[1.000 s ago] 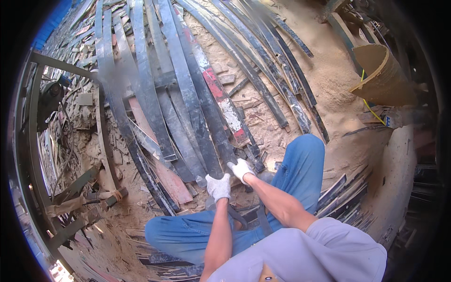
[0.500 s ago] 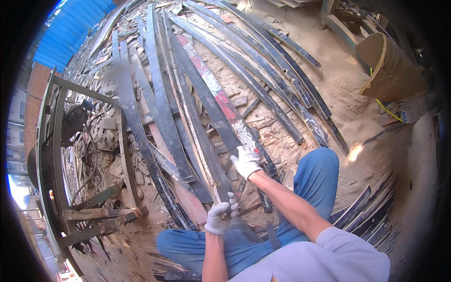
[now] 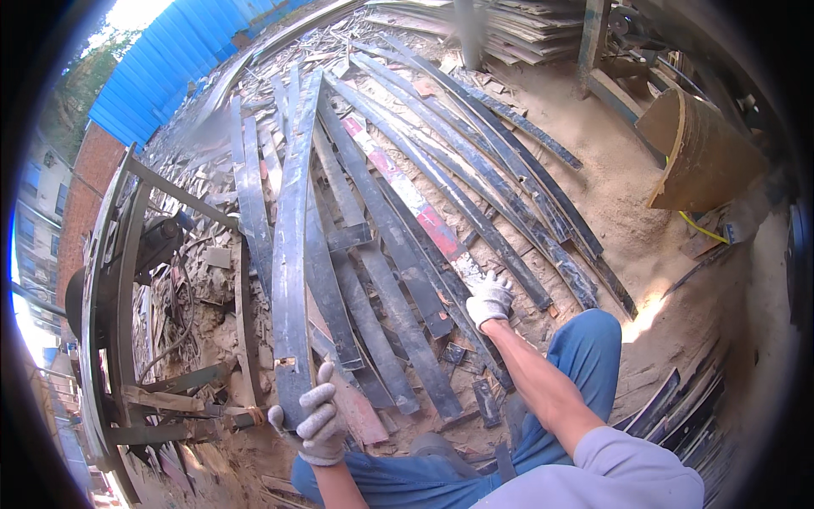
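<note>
My left hand [image 3: 317, 424], in a grey-white knitted glove, holds the near end of a long dark plank [image 3: 292, 297]. The thumb is on the plank's left side and the fingers on its right. This plank lies across other strips and stretches away from me. My right hand [image 3: 492, 299], gloved in white, has its fingers stretched out over the near end of a board with worn red and white paint [image 3: 428, 219]. Whether the fingers press on that board or on the strip beside it, I cannot tell. Several more dark planks [image 3: 398, 318] lie between my hands.
To the left stands a metal frame [image 3: 127, 297] with a motor-like part. Long strips [image 3: 500, 182] fan out over sandy ground on the right. A curved brown sheet [image 3: 699, 153] is at the right. Stacked boards [image 3: 534, 30] and a blue metal fence [image 3: 174, 64] are farther off.
My left hand has moved left, with a wide dark plank now in its grip. My right hand has shifted slightly right and down, its fingers spreading. The view has tilted up a little.
</note>
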### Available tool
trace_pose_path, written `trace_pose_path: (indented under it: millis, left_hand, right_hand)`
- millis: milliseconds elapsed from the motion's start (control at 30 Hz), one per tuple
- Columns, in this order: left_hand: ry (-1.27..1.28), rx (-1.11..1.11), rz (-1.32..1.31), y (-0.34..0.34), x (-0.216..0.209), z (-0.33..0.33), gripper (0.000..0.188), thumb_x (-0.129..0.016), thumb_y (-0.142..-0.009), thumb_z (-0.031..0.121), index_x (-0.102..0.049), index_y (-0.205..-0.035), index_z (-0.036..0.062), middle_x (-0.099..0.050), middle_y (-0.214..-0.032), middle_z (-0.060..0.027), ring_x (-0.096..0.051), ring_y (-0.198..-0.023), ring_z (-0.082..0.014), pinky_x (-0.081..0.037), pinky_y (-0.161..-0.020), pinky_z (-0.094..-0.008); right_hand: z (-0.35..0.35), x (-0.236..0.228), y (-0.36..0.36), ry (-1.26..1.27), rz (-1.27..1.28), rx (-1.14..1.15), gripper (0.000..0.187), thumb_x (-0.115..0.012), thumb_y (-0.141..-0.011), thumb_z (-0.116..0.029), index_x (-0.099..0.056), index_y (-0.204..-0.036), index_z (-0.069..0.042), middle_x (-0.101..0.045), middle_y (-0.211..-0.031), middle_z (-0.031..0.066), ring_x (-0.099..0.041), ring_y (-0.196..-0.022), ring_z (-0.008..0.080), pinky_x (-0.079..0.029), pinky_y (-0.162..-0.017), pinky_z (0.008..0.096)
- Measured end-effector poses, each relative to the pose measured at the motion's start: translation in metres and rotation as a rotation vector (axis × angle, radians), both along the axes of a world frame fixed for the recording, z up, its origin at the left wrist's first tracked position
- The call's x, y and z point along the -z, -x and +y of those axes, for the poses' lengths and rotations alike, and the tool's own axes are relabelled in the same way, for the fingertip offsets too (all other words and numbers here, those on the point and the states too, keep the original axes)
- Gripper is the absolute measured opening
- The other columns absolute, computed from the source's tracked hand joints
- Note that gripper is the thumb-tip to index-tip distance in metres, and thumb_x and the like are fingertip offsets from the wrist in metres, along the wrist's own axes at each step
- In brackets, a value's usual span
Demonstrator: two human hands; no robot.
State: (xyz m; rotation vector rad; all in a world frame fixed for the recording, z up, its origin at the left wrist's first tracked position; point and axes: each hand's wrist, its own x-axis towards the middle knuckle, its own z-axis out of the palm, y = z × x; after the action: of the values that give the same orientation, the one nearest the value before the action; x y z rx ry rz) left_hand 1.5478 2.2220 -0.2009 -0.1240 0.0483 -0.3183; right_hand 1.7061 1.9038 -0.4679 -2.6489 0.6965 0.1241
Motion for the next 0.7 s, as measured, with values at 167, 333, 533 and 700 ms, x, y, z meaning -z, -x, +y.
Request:
trace_pose_path:
  millis: [167,333,533,700]
  left_hand:
    - [-0.062,0.030,0.015,-0.045,-0.019,0.004,0.099,-0.077,-0.093,0.033,-0.017,-0.157,-0.0141,-0.049,-0.106,-0.0096,-0.059,-0.082,-0.0171,-0.053,-0.060,-0.0314]
    - [-0.321,0.151,0.115,-0.046,0.010,-0.012,0.074,-0.073,-0.097,0.034,-0.036,-0.146,-0.0077,-0.047,-0.102,-0.0067,-0.052,-0.083,-0.0173,-0.048,-0.071,-0.0354]
    - [-0.351,0.150,0.163,-0.043,0.036,-0.009,0.066,-0.071,-0.096,0.028,-0.041,-0.143,-0.0065,-0.055,-0.107,-0.0101,-0.059,-0.094,-0.0222,-0.055,-0.089,-0.0415]
    - [-0.432,0.230,0.203,-0.050,0.048,-0.037,0.068,-0.072,-0.086,0.016,-0.044,-0.144,-0.0072,-0.065,-0.112,-0.0171,-0.068,-0.100,-0.0310,-0.051,-0.107,-0.0524]
  right_hand:
    - [0.033,0.010,-0.003,0.001,-0.122,-0.523,0.079,-0.083,-0.078,-0.056,-0.057,-0.127,-0.001,-0.062,-0.120,0.0243,-0.058,-0.114,0.0402,-0.046,-0.102,0.0514]
    - [0.088,-0.009,-0.009,0.314,-0.077,-0.544,0.109,-0.079,-0.075,-0.067,-0.050,-0.139,0.016,-0.066,-0.119,0.0300,-0.066,-0.110,0.0377,-0.054,-0.094,0.0454]
    - [0.066,-0.026,-0.030,-0.297,0.334,-0.450,0.048,-0.082,-0.073,-0.042,-0.080,-0.099,-0.002,-0.078,-0.087,0.0096,-0.077,-0.087,0.0259,-0.060,-0.078,0.0406]
    - [0.017,-0.062,0.028,-1.835,0.286,-0.115,0.022,-0.073,-0.088,-0.024,-0.073,-0.101,-0.007,-0.074,-0.100,0.0110,-0.072,-0.092,0.0237,-0.058,-0.088,0.0378]
